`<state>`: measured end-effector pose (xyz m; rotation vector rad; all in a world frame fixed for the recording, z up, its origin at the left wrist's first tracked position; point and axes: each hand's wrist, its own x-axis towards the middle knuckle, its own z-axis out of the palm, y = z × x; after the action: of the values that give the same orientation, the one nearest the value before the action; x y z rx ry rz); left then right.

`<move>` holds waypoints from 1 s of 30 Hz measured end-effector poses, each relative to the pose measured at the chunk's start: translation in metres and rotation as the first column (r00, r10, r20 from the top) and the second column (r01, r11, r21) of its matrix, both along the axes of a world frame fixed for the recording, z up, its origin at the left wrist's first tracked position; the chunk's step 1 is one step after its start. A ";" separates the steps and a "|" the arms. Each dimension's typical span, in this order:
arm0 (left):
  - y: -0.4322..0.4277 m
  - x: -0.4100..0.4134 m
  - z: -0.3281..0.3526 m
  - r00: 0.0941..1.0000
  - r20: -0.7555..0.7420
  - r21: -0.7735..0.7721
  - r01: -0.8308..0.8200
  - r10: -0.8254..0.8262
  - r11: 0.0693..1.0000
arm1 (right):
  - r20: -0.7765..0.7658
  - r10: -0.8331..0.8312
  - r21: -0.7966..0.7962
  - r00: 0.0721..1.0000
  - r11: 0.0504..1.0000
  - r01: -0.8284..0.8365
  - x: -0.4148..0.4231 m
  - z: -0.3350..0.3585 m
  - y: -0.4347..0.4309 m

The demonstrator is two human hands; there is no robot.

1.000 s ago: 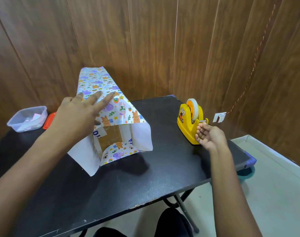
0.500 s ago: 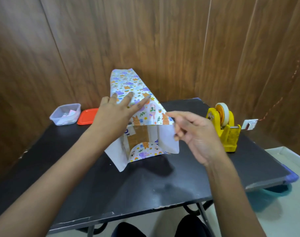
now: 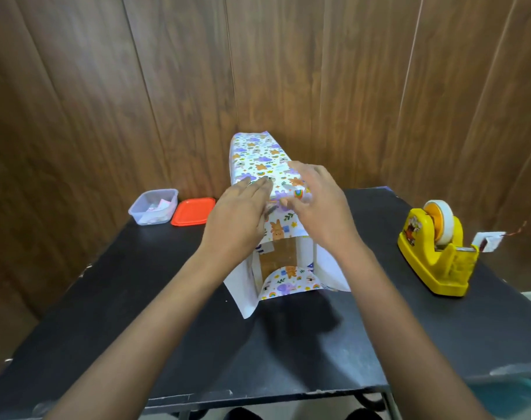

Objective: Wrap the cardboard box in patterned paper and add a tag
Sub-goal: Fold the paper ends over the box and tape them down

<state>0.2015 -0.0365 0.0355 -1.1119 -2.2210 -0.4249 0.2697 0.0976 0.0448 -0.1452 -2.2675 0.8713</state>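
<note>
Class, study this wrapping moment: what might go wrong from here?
1. The left hand only presses the patterned paper flat; lifting it before the right hand fixes the overlap may let the wrap spring open.
2. The near flaps stand splayed, cardboard box showing; they might crease.

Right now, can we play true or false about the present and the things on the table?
1. The left hand and the right hand both touch the patterned paper on top of the cardboard box. True.
2. The box's near end is fully covered. False: brown cardboard shows there.
3. A yellow tape dispenser stands on the table, right of the box. True.
4. The lid is closed on the tub. False: the orange lid lies on the table beside the clear tub.
</note>
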 end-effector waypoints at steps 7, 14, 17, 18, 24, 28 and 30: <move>0.000 -0.005 -0.006 0.999 -0.018 0.050 0.047 -0.046 0.998 | 0.282 0.112 0.077 0.953 0.987 -0.139 -0.005 0.019 0.023; -0.001 -0.006 -0.002 0.985 -0.172 -0.099 0.014 -0.031 0.995 | 0.384 0.059 0.258 0.921 0.951 -0.168 0.004 0.023 0.038; -0.003 -0.003 0.001 0.970 -0.245 -0.148 -0.037 0.000 0.988 | 0.408 0.052 0.321 0.912 0.926 -0.197 0.006 0.027 0.039; -0.003 -0.002 0.002 0.963 -0.270 -0.167 -0.051 0.004 0.985 | 0.412 0.042 0.343 0.910 0.918 -0.198 0.006 0.028 0.039; -0.003 -0.002 0.009 0.918 -0.396 -0.313 -0.166 0.030 0.935 | 0.410 0.030 0.347 0.912 0.919 -0.187 0.008 0.030 0.040; 0.002 0.003 0.014 0.878 -0.477 -0.411 -0.255 0.032 0.875 | 0.402 0.058 0.302 0.914 0.934 -0.192 0.007 0.029 0.042; 0.000 0.003 0.015 0.877 -0.479 -0.435 -0.265 0.028 0.861 | 0.393 0.069 0.297 0.917 0.934 -0.197 0.006 0.027 0.043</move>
<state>0.2047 -0.0365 0.0504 -1.1240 -1.9988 0.4676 0.2755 0.1407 0.0722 0.0004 -2.7807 0.5462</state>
